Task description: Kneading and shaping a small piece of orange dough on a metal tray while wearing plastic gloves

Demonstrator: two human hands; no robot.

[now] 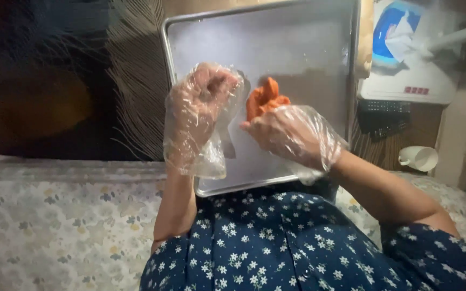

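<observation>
Dark blue floral-print fabric (276, 242) covers the person's lap at the bottom of the view, and both forearms rise from it toward a metal baking tray (297, 48) whose near edge rests on the lap. Each hand wears a loose clear plastic glove. Raised upright with the wrist bent, the left hand (200, 102) is curled into a closed fist; I cannot tell whether anything sits inside it. Reaching in from the right with the palm turned down, the right hand (292, 132) has its fingers pinched shut on an orange lump of soft food (264, 97) (its exact kind is unclear), held just above the tray, close beside the left fist. A white cup (420, 158) lies on its side well apart.
</observation>
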